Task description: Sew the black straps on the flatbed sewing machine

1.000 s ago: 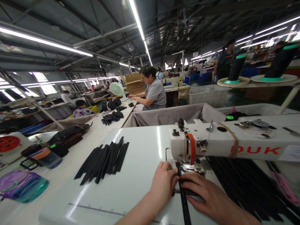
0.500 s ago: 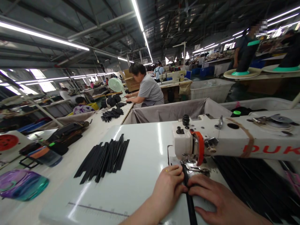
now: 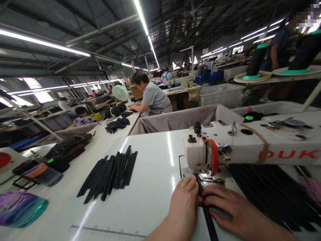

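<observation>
Low and right of the middle, I see the left hand (image 3: 184,202) pinching a black strip (image 3: 210,222) by the sewing machine (image 3: 197,150); the right hand (image 3: 229,206) touches it, but I can't tell if it grips

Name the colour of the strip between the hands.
The strip is black; the head view shows it best.
</observation>
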The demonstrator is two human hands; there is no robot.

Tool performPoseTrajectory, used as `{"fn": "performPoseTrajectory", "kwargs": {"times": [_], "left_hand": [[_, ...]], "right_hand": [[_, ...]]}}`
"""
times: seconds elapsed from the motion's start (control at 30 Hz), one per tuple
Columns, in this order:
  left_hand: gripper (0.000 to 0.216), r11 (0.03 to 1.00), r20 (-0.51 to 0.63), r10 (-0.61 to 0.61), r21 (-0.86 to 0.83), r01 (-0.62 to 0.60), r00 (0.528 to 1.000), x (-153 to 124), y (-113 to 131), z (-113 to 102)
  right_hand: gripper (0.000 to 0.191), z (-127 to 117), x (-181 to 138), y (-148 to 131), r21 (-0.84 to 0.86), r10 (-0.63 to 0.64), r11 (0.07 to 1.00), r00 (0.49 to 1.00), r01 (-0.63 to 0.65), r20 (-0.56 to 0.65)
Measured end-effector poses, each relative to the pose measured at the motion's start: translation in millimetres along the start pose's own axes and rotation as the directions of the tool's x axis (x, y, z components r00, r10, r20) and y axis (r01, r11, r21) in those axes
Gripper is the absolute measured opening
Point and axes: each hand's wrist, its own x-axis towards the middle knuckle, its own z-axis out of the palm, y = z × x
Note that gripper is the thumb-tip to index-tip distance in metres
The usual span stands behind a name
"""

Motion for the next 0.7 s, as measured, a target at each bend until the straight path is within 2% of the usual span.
{"fn": "performPoseTrajectory", "kwargs": {"times": [0.27, 0.4, 0.53, 0.7], "left_hand": [[0.028, 0.999, -0.019, -0.042, 0.008, 0.042, 0.999, -2.7, 9.1, -6.5], [0.028, 0.996, -0.048, -0.085, 0.014, 0.086, 0.995, 4.4, 12.1, -10.0], [0.025, 0.993, -0.063, -0.107, 0.048, 0.11, 0.992, 10.0, 10.7, -7.9], [0.024, 0.995, -0.061, -0.093, 0.033, 0.095, 0.994, 8.6, 9.6, -7.1]], "right_hand": [[0.023, 2.9, -3.4, -0.8, -0.051, -0.008, 0.999, 0.998, 0.005, -0.056], [0.033, 2.7, -2.3, 2.2, -0.086, -0.024, 0.996, 0.993, 0.014, -0.12], [0.033, -0.4, -2.8, 2.5, -0.103, -0.076, 0.992, 0.993, 0.067, -0.09], [0.032, 0.6, -4.8, 3.2, -0.075, -0.06, 0.996, 0.996, 0.055, -0.071]]}}
